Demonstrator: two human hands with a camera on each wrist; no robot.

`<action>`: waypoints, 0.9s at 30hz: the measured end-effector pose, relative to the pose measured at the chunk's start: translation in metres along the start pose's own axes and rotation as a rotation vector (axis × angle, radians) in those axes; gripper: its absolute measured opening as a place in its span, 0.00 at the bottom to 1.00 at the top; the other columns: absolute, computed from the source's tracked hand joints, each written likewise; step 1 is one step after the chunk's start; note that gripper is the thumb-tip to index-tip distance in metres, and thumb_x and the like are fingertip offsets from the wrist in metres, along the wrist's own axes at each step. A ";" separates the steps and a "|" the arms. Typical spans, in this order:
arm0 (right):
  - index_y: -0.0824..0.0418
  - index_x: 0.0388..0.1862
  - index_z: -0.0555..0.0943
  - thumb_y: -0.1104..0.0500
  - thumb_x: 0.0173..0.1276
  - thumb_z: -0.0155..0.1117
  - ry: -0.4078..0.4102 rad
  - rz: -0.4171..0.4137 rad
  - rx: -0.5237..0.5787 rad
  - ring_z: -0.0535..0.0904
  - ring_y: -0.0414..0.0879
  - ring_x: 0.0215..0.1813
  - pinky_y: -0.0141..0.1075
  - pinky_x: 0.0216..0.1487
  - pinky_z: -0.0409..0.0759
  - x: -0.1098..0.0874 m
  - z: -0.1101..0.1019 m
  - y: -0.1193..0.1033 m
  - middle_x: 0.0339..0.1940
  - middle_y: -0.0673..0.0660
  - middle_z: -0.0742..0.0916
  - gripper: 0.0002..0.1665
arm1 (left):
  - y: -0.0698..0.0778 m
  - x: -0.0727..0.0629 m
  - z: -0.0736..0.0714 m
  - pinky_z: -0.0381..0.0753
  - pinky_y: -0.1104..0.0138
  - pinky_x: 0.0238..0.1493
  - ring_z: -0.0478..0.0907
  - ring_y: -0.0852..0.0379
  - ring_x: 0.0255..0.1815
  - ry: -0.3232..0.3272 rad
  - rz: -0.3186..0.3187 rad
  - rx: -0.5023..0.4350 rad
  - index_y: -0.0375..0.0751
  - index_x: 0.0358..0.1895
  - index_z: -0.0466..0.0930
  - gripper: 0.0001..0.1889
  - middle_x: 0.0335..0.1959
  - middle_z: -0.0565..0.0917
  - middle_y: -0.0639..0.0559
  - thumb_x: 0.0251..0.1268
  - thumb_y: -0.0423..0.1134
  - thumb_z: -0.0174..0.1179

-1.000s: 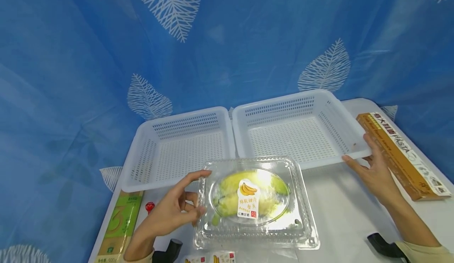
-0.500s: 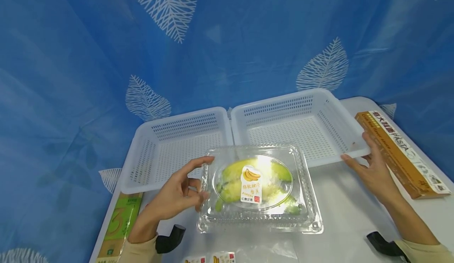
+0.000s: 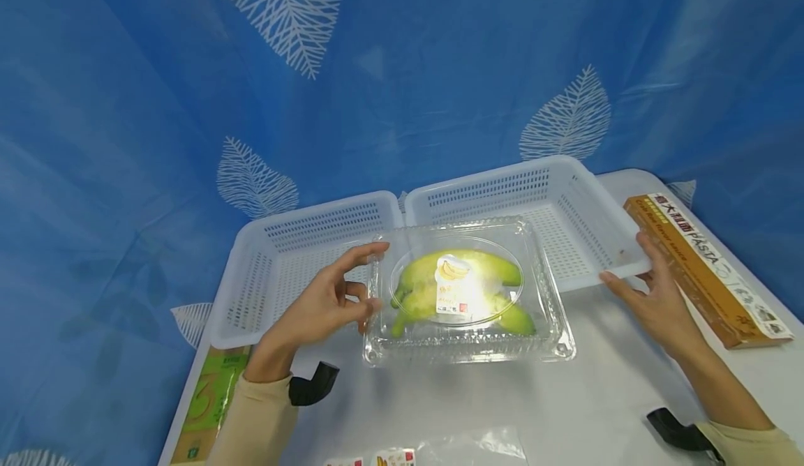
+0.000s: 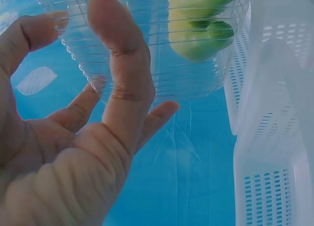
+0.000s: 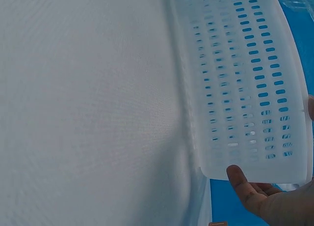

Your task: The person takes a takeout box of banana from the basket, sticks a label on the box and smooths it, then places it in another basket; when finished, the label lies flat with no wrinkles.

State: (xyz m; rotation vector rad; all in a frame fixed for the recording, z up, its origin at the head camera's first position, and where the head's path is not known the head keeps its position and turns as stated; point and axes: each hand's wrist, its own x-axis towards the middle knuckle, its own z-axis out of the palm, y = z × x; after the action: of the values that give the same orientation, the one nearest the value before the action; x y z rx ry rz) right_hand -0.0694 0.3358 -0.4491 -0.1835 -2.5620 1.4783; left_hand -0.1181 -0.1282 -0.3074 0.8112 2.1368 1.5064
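Observation:
My left hand (image 3: 320, 302) grips the left edge of a clear plastic clamshell box (image 3: 465, 351), thumb on the near part and index finger on the far corner. Inside lie yellow-green bananas (image 3: 414, 302), beneath a white banana label (image 3: 453, 295) on the lid. Shadow falls on the table below the raised box, which overlaps the near parts of both baskets in the head view. At the near right corner of the right white basket (image 3: 593, 222), my right hand (image 3: 662, 305) holds on with thumb and fingers. The right wrist view shows the thumb (image 5: 236, 176) against the basket's wall.
The left white basket (image 3: 251, 277) stands beside the right one, against a blue leaf-print curtain (image 3: 408, 89). A brown pasta box (image 3: 710, 271) lies at the right, a green packet (image 3: 216, 389) at the left. Banana labels (image 3: 396, 457) and clear film (image 3: 471, 448) lie at the near edge.
The clamshell, in my left hand, has moved up and away from me toward the baskets, overlapping more of the right one. My right hand stays at the basket corner.

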 end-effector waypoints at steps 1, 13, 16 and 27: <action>0.41 0.80 0.33 0.55 0.73 0.60 0.000 0.001 -0.002 0.52 0.71 0.75 0.29 0.61 0.66 0.000 0.000 0.000 0.81 0.62 0.47 0.54 | 0.001 0.003 -0.001 0.83 0.57 0.27 0.79 0.55 0.21 -0.001 -0.001 0.007 0.46 0.76 0.55 0.37 0.75 0.57 0.41 0.66 0.29 0.61; 0.43 0.81 0.33 0.55 0.73 0.59 0.000 -0.003 0.018 0.49 0.71 0.76 0.28 0.66 0.62 0.000 -0.001 -0.004 0.82 0.53 0.42 0.54 | 0.010 0.036 -0.010 0.85 0.55 0.39 0.83 0.50 0.24 -0.016 -0.076 0.033 0.55 0.77 0.54 0.38 0.75 0.55 0.38 0.67 0.32 0.61; 0.43 0.81 0.33 0.54 0.73 0.59 0.002 0.005 0.018 0.48 0.72 0.76 0.36 0.72 0.60 -0.001 -0.001 -0.004 0.82 0.52 0.41 0.54 | 0.011 0.045 -0.012 0.85 0.55 0.42 0.84 0.48 0.26 -0.031 -0.076 0.042 0.55 0.77 0.54 0.38 0.75 0.55 0.37 0.68 0.33 0.61; 0.45 0.81 0.34 0.55 0.74 0.59 -0.005 -0.009 0.019 0.51 0.72 0.74 0.09 0.43 0.62 0.000 -0.001 -0.003 0.82 0.53 0.40 0.53 | 0.011 0.077 -0.015 0.85 0.50 0.36 0.84 0.47 0.28 -0.032 -0.122 -0.006 0.56 0.76 0.55 0.38 0.75 0.57 0.39 0.66 0.30 0.59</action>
State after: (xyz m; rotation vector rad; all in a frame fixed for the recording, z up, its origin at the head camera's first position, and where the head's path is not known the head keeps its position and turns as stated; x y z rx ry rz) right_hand -0.0691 0.3352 -0.4459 -0.1659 -2.5479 1.5014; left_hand -0.1831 -0.0856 -0.2916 0.6854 2.1170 1.4275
